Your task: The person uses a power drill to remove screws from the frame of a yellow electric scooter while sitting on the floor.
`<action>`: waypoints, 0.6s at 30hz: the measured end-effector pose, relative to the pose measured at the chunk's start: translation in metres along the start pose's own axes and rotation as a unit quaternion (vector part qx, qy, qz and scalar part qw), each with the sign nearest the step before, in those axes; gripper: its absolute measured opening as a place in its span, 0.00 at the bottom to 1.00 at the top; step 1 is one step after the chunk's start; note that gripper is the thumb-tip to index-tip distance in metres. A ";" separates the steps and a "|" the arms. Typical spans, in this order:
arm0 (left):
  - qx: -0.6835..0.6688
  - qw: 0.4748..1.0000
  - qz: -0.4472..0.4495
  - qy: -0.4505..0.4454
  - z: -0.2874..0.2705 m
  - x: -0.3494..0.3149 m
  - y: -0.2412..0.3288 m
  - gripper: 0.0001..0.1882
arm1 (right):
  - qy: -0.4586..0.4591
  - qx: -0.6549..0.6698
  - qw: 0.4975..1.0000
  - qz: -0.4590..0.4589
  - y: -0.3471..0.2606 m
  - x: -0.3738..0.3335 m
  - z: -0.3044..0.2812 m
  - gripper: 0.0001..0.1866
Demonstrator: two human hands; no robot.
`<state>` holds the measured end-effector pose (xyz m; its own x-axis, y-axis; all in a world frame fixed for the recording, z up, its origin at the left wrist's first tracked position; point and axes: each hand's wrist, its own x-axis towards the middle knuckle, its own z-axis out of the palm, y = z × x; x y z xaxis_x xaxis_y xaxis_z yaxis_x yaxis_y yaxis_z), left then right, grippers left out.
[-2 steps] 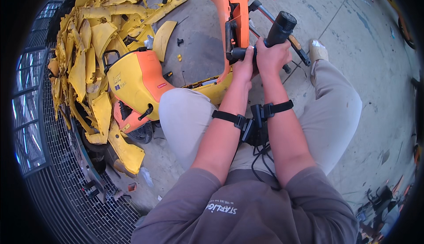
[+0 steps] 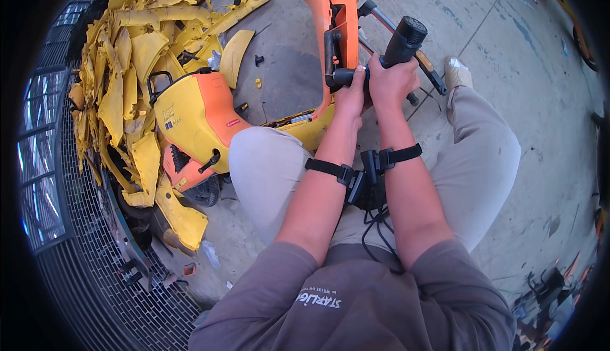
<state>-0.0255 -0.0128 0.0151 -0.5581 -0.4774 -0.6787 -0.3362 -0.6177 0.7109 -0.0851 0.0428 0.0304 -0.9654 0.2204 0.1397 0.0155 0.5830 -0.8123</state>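
Both my hands are on a black cordless power tool (image 2: 405, 41) whose thick ribbed end points up and away. My right hand (image 2: 393, 85) wraps its fingers around the grip. Beside it, my left hand (image 2: 351, 100) is closed about the tool's body, thumb on top; its other fingers are hidden. The tool's black nose (image 2: 344, 76) points left, against or very near the dark inner side of an orange panel (image 2: 346, 30). That panel belongs to a yellow and orange scooter (image 2: 202, 112) in front of my left knee. Where the nose ends is hard to make out.
A heap of broken yellow plastic panels (image 2: 121, 90) fills the left side by a metal grating (image 2: 95, 249). A loose curved yellow piece (image 2: 236, 57) lies beyond the scooter. A bar with a black grip (image 2: 432, 73) is just past my right hand. Assorted parts (image 2: 549, 300) lie lower right.
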 end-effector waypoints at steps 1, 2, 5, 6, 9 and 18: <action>0.002 1.000 0.005 -0.009 0.000 0.000 0.000 0.25 | 0.001 -0.005 1.000 0.003 -0.001 0.000 0.000 0.38; 0.001 1.000 0.005 -0.007 -0.001 0.002 0.002 0.25 | -0.001 -0.005 1.000 0.002 -0.001 0.000 0.001 0.38; 0.020 1.000 -0.004 -0.004 -0.003 0.007 0.007 0.26 | 0.019 0.003 1.000 -0.001 -0.001 0.001 0.006 0.38; 0.018 1.000 -0.009 -0.006 -0.003 0.007 0.006 0.26 | 0.022 -0.004 1.000 -0.005 -0.001 0.001 0.006 0.38; 0.004 1.000 -0.004 -0.001 -0.002 0.001 -0.001 0.27 | 0.026 -0.024 0.999 -0.015 0.002 -0.002 0.004 0.38; -0.011 0.999 -0.016 -0.036 -0.001 0.000 -0.001 0.32 | 0.012 -0.035 0.999 0.006 0.004 0.002 -0.001 0.38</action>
<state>-0.0247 -0.0127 0.0137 -0.6002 -0.4119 -0.6857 -0.3383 -0.6461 0.6842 -0.0866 0.0461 0.0282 -0.9584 0.2461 0.1442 0.0461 0.6327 -0.7730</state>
